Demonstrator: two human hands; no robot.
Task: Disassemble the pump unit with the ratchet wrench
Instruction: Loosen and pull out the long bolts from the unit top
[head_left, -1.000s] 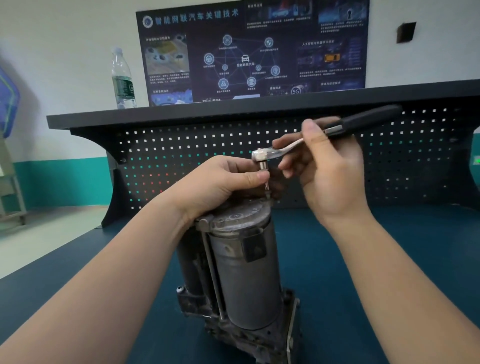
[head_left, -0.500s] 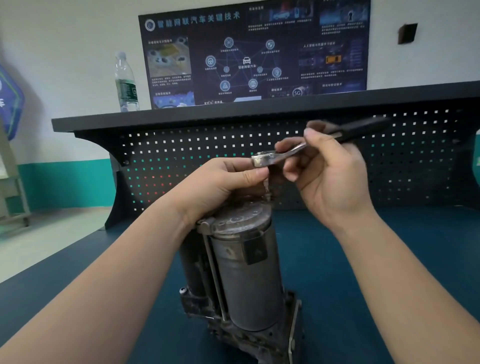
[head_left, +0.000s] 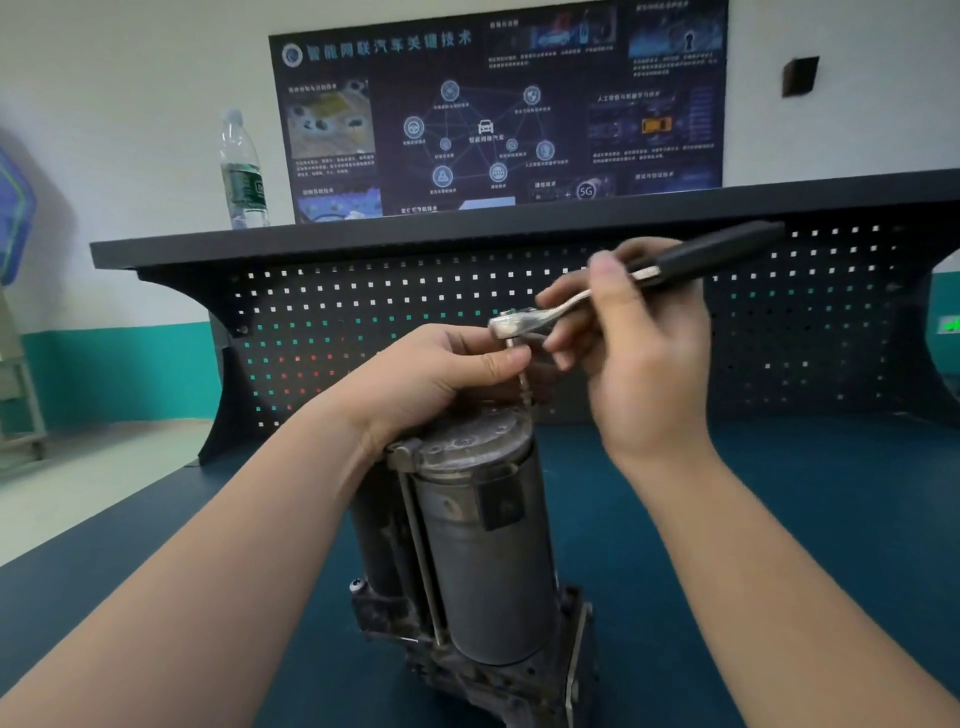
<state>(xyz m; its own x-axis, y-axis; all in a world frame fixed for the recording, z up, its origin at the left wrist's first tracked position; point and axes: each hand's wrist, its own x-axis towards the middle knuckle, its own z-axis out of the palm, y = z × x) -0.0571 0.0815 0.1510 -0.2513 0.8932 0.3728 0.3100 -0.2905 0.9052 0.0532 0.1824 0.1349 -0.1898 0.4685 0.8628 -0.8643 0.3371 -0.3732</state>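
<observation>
The pump unit (head_left: 483, 551), a worn grey metal cylinder on a dirty cast base, stands upright on the dark blue bench top. A ratchet wrench (head_left: 613, 291) with a chrome head and black handle is level above the cylinder's top cap; a thin bit runs from its head down to the cap's far edge. My right hand (head_left: 644, 353) grips the wrench at the shank and the front of the handle. My left hand (head_left: 441, 374) rests on the cap, thumb and fingers pinching the bit just under the ratchet head. The bolt itself is hidden.
A black perforated back panel (head_left: 363, 312) with a shelf rises behind the bench. A plastic water bottle (head_left: 243, 171) stands on the shelf's left end. A dark poster (head_left: 498, 109) hangs on the wall. The bench's left edge drops to pale floor.
The wrench handle swung slightly away and back in my right hand, a short ratchet stroke. My left hand stayed pinched on the bit. The pump unit has not moved.
</observation>
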